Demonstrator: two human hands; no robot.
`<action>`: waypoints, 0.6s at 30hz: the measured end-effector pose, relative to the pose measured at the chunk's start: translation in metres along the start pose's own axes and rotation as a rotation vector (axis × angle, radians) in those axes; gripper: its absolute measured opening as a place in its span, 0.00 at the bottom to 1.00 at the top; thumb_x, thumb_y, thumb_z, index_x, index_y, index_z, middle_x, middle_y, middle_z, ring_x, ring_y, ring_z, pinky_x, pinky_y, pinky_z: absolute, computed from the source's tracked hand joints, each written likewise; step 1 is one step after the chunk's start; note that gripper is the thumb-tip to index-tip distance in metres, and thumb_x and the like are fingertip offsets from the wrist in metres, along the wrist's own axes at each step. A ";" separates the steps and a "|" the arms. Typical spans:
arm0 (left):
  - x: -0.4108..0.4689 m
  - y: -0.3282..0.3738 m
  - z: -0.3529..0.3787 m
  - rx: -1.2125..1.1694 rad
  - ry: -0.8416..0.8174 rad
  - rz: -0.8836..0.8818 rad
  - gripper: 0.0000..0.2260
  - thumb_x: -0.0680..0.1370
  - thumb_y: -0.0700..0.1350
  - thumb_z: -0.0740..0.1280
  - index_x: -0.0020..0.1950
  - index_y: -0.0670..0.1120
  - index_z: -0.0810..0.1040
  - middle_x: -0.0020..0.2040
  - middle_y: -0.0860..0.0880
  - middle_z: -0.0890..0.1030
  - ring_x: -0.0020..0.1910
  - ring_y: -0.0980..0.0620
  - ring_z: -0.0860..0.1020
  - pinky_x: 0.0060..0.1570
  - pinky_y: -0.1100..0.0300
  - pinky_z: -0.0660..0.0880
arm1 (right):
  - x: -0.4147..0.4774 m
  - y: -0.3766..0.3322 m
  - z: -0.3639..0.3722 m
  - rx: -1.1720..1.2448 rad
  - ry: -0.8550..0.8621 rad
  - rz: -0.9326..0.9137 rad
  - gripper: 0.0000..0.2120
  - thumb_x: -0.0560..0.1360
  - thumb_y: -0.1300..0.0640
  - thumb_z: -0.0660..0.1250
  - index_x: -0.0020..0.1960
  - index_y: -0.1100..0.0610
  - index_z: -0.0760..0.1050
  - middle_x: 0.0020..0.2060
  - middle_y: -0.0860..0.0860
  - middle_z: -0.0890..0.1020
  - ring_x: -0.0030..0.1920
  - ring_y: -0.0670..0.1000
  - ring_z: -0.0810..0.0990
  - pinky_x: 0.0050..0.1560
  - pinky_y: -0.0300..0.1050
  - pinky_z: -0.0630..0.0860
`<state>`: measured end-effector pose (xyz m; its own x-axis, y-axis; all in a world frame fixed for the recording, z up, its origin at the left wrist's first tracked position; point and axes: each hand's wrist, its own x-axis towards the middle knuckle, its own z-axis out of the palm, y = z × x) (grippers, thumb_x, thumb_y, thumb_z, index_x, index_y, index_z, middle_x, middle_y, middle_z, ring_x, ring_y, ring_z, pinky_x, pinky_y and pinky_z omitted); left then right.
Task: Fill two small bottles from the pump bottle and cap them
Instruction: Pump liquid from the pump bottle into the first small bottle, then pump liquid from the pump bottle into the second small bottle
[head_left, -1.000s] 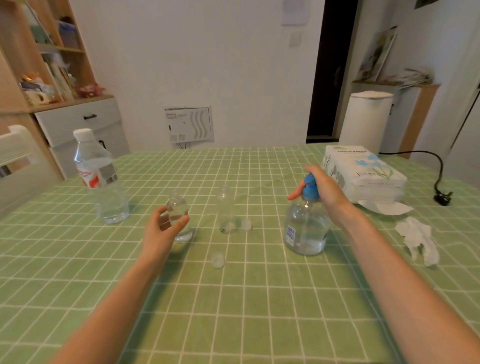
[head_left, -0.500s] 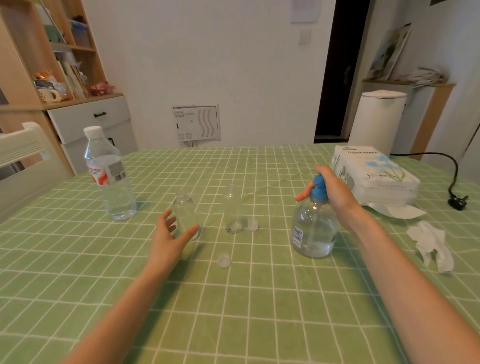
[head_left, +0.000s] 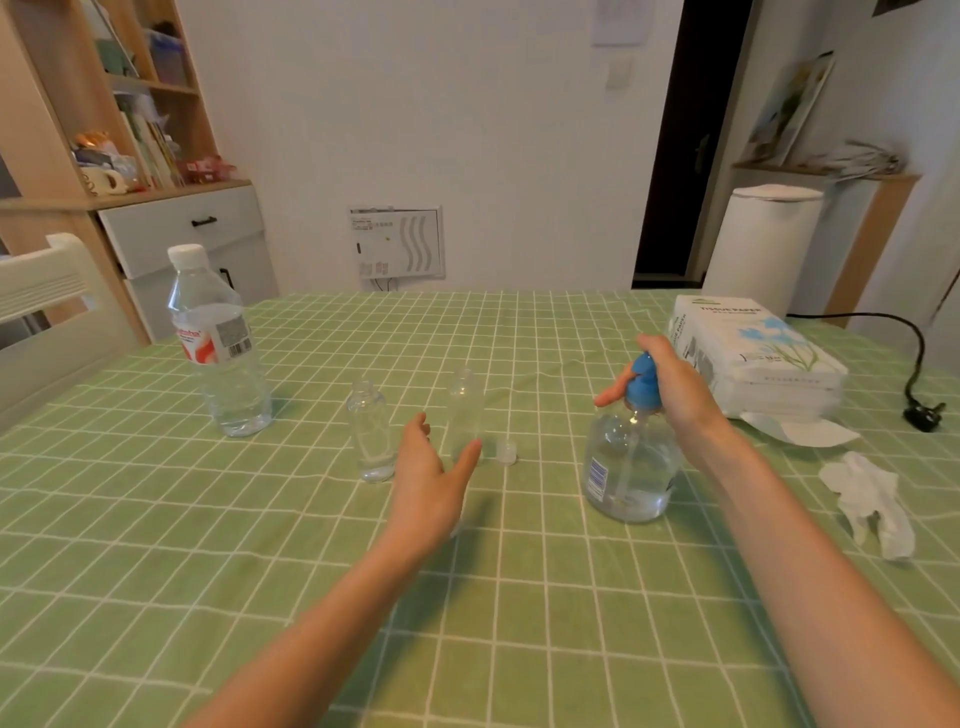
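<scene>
progress early, nothing capped | left small bottle (head_left: 370, 436), right small bottle (head_left: 466, 410) upright on surface (head_left: 519, 623), fill unclear | loose cap (head_left: 506, 452) beside right one | left hand (head_left: 431, 483) fingers spread, empty, between them | right hand (head_left: 672, 389) fingers wrapped round pump bottle (head_left: 628, 467) head

Single wide-angle view from head height, facing forward and down across a green checked table (head_left: 519, 623) toward a white wall (head_left: 467, 130). Close range: right hand (head_left: 670, 384) gripping pump bottle (head_left: 628, 467) right of centre; left hand (head_left: 431, 483) left of that grip, slightly nearer.
</scene>
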<state>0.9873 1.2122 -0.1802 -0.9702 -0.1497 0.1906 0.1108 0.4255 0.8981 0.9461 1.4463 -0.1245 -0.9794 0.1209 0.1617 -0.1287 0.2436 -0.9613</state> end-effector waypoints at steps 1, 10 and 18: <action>0.007 0.002 0.005 0.013 0.002 -0.029 0.35 0.76 0.51 0.66 0.75 0.43 0.51 0.74 0.43 0.60 0.71 0.45 0.63 0.70 0.47 0.62 | 0.000 0.000 0.000 0.003 0.002 -0.001 0.34 0.80 0.45 0.48 0.23 0.52 0.80 0.36 0.49 0.86 0.51 0.49 0.75 0.69 0.56 0.66; 0.039 0.001 0.024 -0.112 -0.045 -0.074 0.34 0.75 0.49 0.68 0.75 0.44 0.53 0.71 0.43 0.67 0.67 0.45 0.70 0.66 0.46 0.68 | -0.001 0.001 0.000 0.002 0.002 -0.014 0.34 0.80 0.44 0.48 0.25 0.54 0.82 0.36 0.48 0.86 0.53 0.48 0.76 0.52 0.43 0.71; 0.042 0.009 0.019 -0.089 -0.006 0.019 0.21 0.75 0.49 0.68 0.65 0.46 0.67 0.63 0.45 0.75 0.61 0.48 0.73 0.62 0.50 0.72 | -0.002 0.002 0.001 0.008 0.002 -0.021 0.32 0.80 0.45 0.49 0.26 0.55 0.81 0.35 0.51 0.86 0.46 0.47 0.76 0.45 0.40 0.70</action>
<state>0.9432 1.2264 -0.1714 -0.9690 -0.1365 0.2059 0.1479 0.3472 0.9261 0.9473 1.4458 -0.1264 -0.9762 0.1175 0.1821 -0.1503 0.2383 -0.9595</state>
